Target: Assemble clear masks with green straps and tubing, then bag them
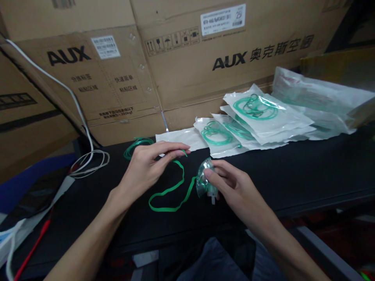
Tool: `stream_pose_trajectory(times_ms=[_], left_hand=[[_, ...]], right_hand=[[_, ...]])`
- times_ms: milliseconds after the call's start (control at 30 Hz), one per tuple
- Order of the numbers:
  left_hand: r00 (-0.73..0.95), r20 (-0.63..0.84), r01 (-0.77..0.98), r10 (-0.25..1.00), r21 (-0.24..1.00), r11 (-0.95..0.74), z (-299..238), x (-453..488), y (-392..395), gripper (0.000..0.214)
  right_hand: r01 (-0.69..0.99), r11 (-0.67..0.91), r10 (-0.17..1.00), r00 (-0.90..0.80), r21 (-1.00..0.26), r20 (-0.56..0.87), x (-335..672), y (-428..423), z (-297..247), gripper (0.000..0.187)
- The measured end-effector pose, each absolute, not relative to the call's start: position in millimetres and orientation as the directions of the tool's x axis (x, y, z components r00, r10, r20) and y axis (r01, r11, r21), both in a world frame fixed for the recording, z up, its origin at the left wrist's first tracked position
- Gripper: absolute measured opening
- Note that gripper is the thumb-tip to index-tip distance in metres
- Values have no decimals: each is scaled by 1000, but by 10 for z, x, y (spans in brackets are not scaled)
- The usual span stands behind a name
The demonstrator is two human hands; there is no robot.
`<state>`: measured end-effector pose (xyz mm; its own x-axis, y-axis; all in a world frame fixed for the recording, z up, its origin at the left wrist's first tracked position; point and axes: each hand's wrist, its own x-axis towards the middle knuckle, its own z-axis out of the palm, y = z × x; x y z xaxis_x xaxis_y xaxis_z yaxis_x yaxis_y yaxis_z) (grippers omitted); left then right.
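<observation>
A small clear-green oxygen mask is gripped in my right hand, the thumb across its shell. Its whitish connector points down toward me. From the mask's left side a green elastic strap loops over the black table. The strap's free end is pinched between the thumb and fingertips of my left hand, a little above the table and left of the mask. Behind my left hand lies a coil of green tubing, partly hidden by the hand.
Several white and clear packets with green tubing are piled at the back right of the black table. Large cardboard boxes stand behind. At left are a white cable, a dark phone-like slab and a red cord.
</observation>
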<state>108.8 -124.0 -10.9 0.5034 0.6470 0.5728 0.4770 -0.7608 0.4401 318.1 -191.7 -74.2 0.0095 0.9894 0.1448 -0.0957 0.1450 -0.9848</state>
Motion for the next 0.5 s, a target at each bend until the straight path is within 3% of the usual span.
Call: stream_pose_trajectory(times_ms=[233,500], left_hand=[[653,515,393,556,397,-829,-177,1212,-1273,16],[708,520,327,478,359,-874,-245,1229,-1244,15]], right_hand=[[-146,129,991,-6,-981,131,3209,-1926,-698,33],[-155,136,990,-7,-979,138,3205,-1935,-680,31]])
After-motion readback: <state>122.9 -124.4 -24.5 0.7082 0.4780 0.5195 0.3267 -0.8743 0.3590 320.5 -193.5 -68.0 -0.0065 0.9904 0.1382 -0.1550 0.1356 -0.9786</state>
